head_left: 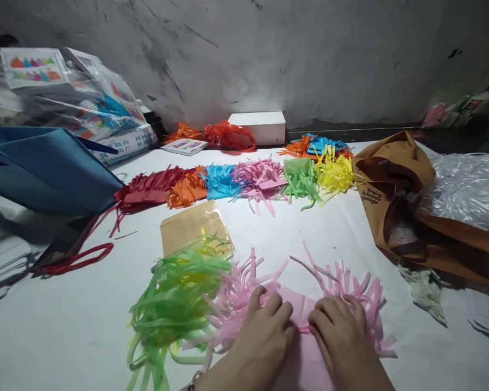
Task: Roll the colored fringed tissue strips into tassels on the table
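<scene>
One white tabletop [85, 331], beneath and all around the pink fringed paper [305, 358]. Beyond that paper, a row of multicoloured fringed bundles [224, 182]. Beyond and right of that paper, a brown bag [387, 157]; far to its left, a blue bag [44, 168]. Touching its left fringe, a green fringed bunch [175, 304]; beyond that side, a brown envelope [185, 228]. On the pink fringed paper, left hand [269, 328] and right hand [342, 328], slightly apart, both curled down; grip beneath hidden, impossible to tell. Near its left fringe, a bracelet [193, 381].

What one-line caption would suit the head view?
Left hand and right hand on a pink fringed sheet, green fringe alongside, a row of colourful bundles beyond.
</scene>
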`<state>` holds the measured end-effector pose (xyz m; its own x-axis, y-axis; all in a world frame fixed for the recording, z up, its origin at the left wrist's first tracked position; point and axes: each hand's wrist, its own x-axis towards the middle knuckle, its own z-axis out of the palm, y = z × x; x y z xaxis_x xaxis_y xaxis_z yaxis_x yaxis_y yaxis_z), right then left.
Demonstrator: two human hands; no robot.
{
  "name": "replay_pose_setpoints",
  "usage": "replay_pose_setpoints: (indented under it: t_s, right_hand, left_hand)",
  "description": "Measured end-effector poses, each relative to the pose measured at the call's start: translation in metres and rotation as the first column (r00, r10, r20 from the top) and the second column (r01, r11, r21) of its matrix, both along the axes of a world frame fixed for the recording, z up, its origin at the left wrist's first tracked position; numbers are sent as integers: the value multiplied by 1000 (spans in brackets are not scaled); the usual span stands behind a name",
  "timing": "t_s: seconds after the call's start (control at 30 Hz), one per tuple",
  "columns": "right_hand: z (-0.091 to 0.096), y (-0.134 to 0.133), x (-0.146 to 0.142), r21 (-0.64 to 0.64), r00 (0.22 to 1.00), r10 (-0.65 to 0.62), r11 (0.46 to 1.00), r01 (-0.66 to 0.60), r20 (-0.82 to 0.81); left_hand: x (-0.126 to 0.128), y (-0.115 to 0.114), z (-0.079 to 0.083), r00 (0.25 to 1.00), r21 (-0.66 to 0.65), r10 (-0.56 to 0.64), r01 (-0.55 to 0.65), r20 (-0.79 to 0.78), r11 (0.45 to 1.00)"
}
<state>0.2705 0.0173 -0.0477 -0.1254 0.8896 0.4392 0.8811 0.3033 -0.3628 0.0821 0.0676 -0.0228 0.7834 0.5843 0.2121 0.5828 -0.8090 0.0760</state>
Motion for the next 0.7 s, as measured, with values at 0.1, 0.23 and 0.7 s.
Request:
replay_pose_setpoints:
  t_s: [0.1, 0.23, 0.7]
  right_hand:
    - [-3, -3, 0, 26, 998, 47, 999, -46, -29]
    - [-4, -4, -3, 70, 997, 75, 995, -72, -30]
    - [27, 23, 21, 308, 976, -144, 947, 88, 164]
  left_hand:
    - [4, 0, -3, 995, 50, -93, 94, -22, 994]
    - [8, 9, 6, 989, 7, -111, 112, -99, 994]
    - [-6, -2, 1, 952, -54, -286, 293, 111, 955]
